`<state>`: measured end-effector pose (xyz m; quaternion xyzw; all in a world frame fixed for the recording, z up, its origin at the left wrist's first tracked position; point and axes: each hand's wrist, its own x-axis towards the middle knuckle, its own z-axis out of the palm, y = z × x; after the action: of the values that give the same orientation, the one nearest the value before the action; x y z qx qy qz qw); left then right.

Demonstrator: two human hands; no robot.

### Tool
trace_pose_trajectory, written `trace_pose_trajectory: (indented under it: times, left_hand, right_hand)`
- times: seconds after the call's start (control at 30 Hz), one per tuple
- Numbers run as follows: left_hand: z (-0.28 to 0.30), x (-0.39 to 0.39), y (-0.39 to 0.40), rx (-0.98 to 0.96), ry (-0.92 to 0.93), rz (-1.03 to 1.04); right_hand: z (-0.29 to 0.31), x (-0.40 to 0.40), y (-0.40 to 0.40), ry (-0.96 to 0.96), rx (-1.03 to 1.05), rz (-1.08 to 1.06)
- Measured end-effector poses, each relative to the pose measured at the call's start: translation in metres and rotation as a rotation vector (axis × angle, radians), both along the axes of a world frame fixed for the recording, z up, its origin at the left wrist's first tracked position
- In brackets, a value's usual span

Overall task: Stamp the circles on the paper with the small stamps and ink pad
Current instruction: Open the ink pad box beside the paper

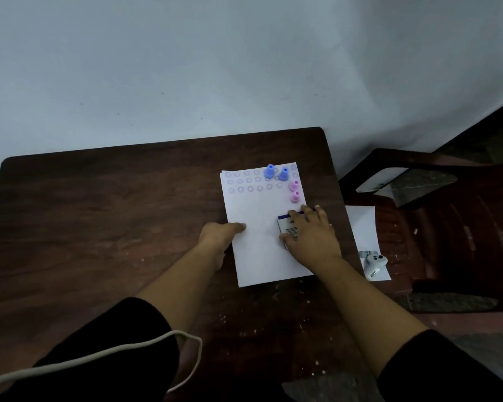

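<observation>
A white paper (259,216) lies on the dark wooden table (99,213), with three rows of printed circles (249,181) along its far edge. Two blue stamps (276,172) stand upright on the top rows. Two pink stamps (294,191) stand near the paper's right edge. My right hand (311,233) lies over a small white and blue ink pad box (288,227) on the paper, fingers wrapped around its sides. My left hand (221,232) presses on the paper's left edge, fingers curled with nothing in them.
A dark red plastic chair (447,227) stands right of the table, carrying another white sheet (363,227) and a white controller-like device (373,264). A pale cable (99,355) crosses my left sleeve. A grey wall runs behind the table.
</observation>
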<state>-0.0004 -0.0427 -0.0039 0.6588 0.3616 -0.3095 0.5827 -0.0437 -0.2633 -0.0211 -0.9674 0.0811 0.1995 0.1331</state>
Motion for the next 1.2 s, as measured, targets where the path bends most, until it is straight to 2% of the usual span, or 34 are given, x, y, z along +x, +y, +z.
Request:
trace_pose_trajectory:
  times: [0.1, 0.33, 0.53, 0.8, 1.2]
  left_hand:
    - [-0.002, -0.001, 0.005, 0.044, -0.01, -0.012]
    - [-0.013, -0.001, 0.019, 0.228, -0.112, -0.177]
    - [-0.016, -0.003, 0.031, 0.197, -0.116, -0.164]
    - [-0.012, -0.022, 0.085, 0.172, -0.119, -0.099]
    - [-0.017, -0.062, 0.211, 0.242, -0.09, -0.043]
  right_hand:
    - [0.0, 0.0, 0.0, 0.0, -0.004, 0.006]
    - [0.004, 0.001, -0.001, 0.006, -0.006, 0.004]
    - [0.008, -0.002, 0.002, 0.035, -0.002, 0.034]
    - [0.009, -0.015, 0.028, 0.082, 0.101, 0.134]
    - [0.018, -0.032, 0.129, 0.107, 0.149, 0.332]
